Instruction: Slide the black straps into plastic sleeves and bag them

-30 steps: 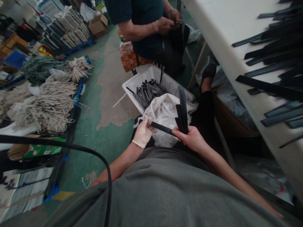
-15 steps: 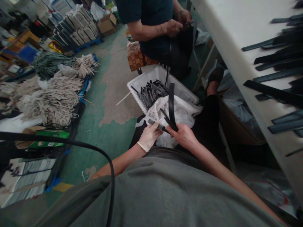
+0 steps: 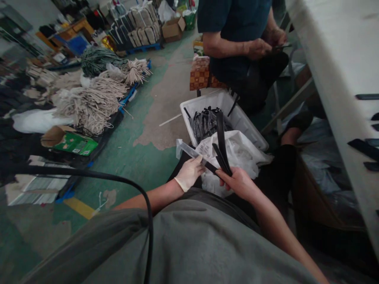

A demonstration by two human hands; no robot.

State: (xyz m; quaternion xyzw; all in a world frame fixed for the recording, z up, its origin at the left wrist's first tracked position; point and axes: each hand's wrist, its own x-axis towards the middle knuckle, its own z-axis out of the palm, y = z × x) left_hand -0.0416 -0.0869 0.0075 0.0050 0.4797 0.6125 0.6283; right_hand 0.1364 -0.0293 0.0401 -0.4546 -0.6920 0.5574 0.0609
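My left hand [image 3: 189, 173], in a pale thin glove, pinches a narrow clear plastic sleeve [image 3: 188, 150] that sticks out to the upper left. One black strip [image 3: 211, 167] runs between my hands, its far end at the sleeve. Bare and closed, my right hand [image 3: 239, 183] grips a small bunch of black strips [image 3: 222, 138], one longer and curving upward. Under them on my lap lies a white plastic bag [image 3: 242, 148]. Beyond it a white plastic crate [image 3: 186, 115] holds many dark strips [image 3: 204, 123], seemingly in clear wrapping.
To the right stands a white table [image 3: 334, 55] with black strips [image 3: 365, 150]. A co-worker [image 3: 237, 31] sits ahead, both hands on a small object. Bundles of cord [image 3: 89, 102] lie on the left. A black cable [image 3: 124, 180] crosses in front of me.
The view has swung left, so the scene sits further right. More of the clear sleeve now extends past my left hand. My right hand keeps its bunch of strips.
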